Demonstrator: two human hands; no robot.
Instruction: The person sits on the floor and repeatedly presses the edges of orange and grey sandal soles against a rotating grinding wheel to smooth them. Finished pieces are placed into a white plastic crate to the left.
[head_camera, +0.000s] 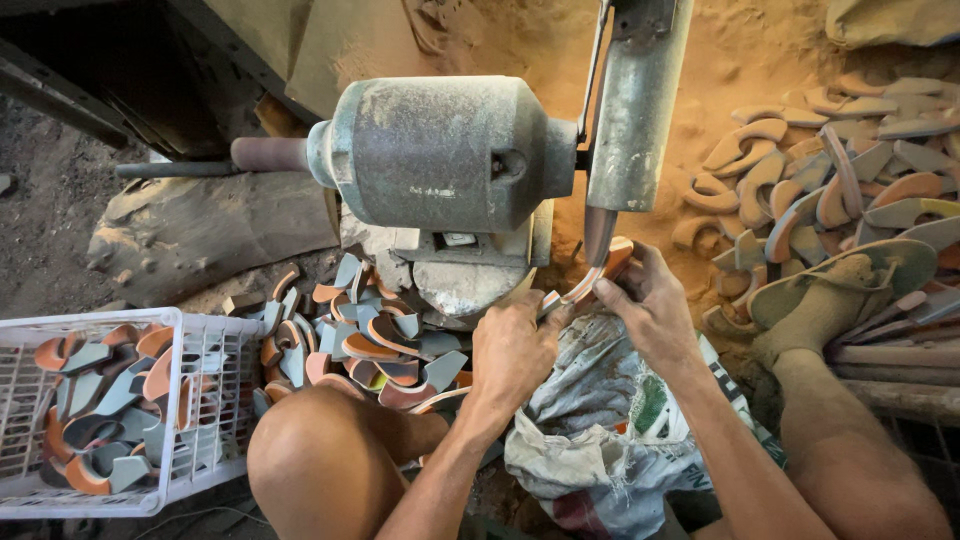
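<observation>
Two hands press a curved sole piece against a dusty grinder.

The left hand (512, 352) and right hand (652, 305) grip an orange-and-grey curved piece (592, 278) at the grinding wheel (598, 232) below the grey motor (440, 152). A heap of similar pieces (365, 340) lies beside a white crate (205, 330); more pieces (840, 170) lie on orange dust at right.

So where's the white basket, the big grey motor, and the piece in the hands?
white basket (205, 325), head view, on its top rim.
grey motor (440, 150), head view, middle of its round body.
curved piece (588, 285), head view, on the part between the two hands.
</observation>
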